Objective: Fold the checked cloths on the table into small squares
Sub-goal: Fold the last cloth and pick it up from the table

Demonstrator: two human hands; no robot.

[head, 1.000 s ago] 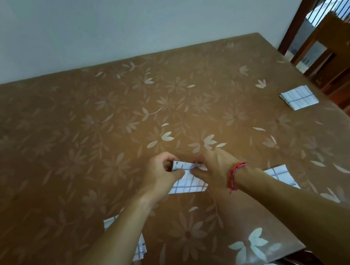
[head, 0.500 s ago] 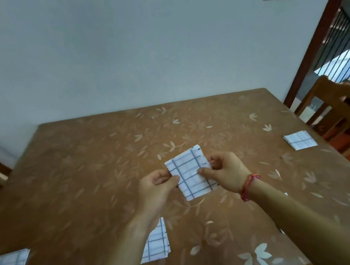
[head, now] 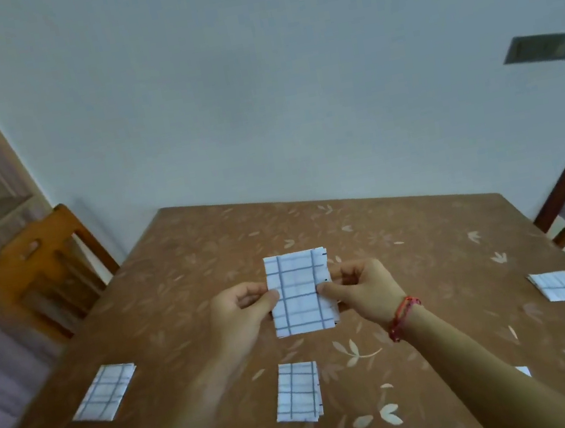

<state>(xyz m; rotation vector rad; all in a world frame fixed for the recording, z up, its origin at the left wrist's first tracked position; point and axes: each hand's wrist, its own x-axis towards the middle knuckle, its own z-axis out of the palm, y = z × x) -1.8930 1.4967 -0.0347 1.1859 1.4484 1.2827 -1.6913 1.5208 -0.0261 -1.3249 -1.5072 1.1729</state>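
- Your left hand (head: 243, 312) pinches the left edge of the held cloth (head: 300, 293) between thumb and curled fingers. Your right hand (head: 362, 288) pinches the right edge the same way.
- The held cloth is a folded checked rectangle, upright and facing you, lifted above the middle of the table (head: 431, 263).
- Three folded cloths lie flat on the table: the left cloth (head: 105, 392) near the left edge, the near cloth (head: 298, 392) below your hands, and the right cloth (head: 560, 286) near the right edge.
- A white scrap (head: 523, 370) shows beside your right forearm. It is possibly another cloth, but it is mostly hidden.
- A red thread band (head: 401, 317) circles your right wrist.
- A wooden chair (head: 41, 276) stands at the table's left side.
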